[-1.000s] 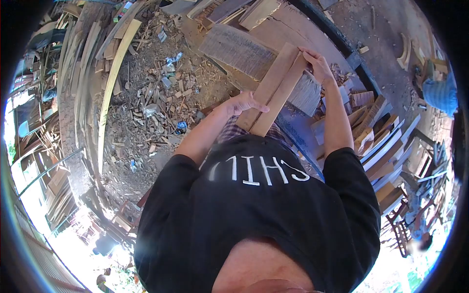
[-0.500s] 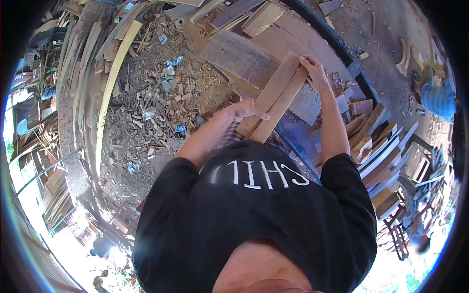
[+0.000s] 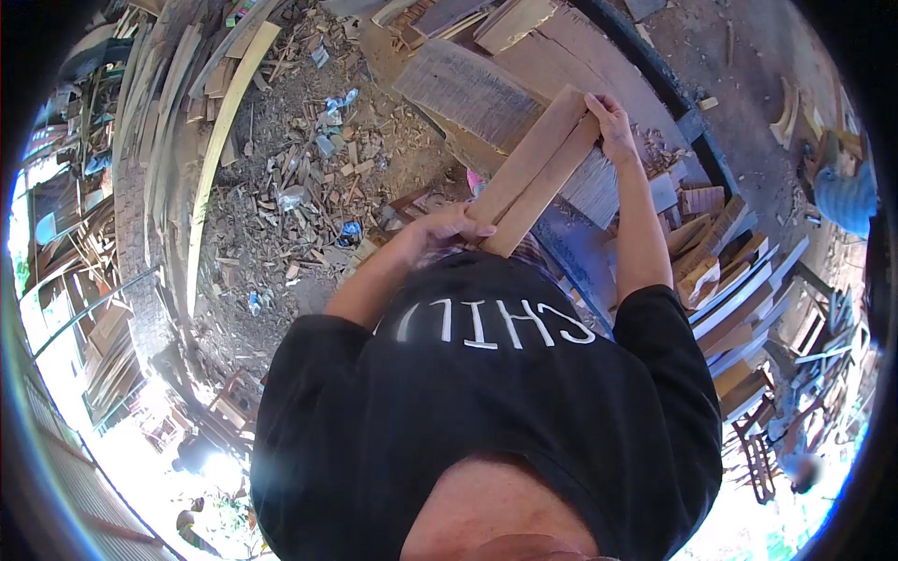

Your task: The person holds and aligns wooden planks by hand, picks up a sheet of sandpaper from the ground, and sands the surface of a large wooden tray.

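Note:
Two narrow wooden boards (image 3: pixel 543 168) lie edge to edge in front of my body, with a dark uneven gap along the seam between them. My left hand (image 3: pixel 454 224) is closed on their near end, fingers over the top face. At the far right corner, my right hand (image 3: pixel 610 122) pinches the other end. Beneath and beyond the boards is a wide grey weathered plank (image 3: pixel 468 98). Another weathered piece (image 3: pixel 594 192) shows below my right hand.
Wood scraps and shavings (image 3: pixel 327 178) cover the ground at left, beside long curved strips (image 3: pixel 224 150). Stacked offcuts (image 3: pixel 720 252) stand at right. A dark beam (image 3: pixel 692 122) runs past the work surface. More planks (image 3: pixel 524 23) lie at the far side.
Both boards have shifted slightly away from my body and to the right. My left hand has slid nearer to their close end; my right hand keeps hold of the far corner.

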Action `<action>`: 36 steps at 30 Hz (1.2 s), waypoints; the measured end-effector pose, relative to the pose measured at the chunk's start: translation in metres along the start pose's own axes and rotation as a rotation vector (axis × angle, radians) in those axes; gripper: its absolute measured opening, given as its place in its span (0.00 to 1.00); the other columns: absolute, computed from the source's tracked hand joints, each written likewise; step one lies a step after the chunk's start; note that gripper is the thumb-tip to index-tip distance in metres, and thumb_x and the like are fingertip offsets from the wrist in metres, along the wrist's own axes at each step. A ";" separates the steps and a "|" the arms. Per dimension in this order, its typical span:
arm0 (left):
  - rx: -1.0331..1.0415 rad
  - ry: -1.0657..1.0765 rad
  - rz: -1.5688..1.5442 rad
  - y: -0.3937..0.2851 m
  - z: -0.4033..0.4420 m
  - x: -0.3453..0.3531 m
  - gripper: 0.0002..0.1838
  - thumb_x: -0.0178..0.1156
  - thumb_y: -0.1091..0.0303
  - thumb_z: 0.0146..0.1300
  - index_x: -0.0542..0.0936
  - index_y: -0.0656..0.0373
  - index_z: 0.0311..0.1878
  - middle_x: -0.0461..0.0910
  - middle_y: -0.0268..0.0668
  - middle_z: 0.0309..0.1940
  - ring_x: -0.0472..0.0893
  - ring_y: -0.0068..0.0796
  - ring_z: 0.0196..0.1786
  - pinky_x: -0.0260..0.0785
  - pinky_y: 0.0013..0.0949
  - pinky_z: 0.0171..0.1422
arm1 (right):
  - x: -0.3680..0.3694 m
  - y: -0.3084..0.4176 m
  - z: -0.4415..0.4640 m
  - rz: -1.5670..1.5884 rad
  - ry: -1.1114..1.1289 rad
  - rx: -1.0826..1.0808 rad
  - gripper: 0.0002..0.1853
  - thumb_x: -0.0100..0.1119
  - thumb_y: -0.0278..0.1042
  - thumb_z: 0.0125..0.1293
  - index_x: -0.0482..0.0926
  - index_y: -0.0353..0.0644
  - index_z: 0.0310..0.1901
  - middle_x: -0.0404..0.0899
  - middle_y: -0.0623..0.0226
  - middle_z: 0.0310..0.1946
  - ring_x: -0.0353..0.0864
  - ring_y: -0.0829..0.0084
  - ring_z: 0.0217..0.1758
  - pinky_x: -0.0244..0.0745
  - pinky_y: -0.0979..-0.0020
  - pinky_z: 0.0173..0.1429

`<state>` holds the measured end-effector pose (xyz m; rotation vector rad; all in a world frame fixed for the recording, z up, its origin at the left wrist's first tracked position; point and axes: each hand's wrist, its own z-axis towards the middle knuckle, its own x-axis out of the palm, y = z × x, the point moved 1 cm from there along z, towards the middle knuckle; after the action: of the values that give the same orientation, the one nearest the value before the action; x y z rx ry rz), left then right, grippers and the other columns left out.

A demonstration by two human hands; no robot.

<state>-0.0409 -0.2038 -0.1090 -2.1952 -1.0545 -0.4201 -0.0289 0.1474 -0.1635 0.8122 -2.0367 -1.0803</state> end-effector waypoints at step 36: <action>0.474 -0.436 -0.224 -0.078 -0.053 -0.127 0.21 0.65 0.64 0.61 0.75 0.62 0.56 0.80 0.34 0.47 0.81 0.26 0.46 0.75 0.30 0.49 | 0.114 0.027 0.117 -0.174 -0.142 -0.022 0.11 0.60 0.39 0.65 0.78 0.39 0.38 0.77 0.71 0.32 0.75 0.79 0.34 0.69 0.75 0.36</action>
<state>-0.1812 -0.2766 -0.1058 -1.7802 -1.4656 0.2169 -0.1928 0.1231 -0.1579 0.9393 -2.0972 -1.2874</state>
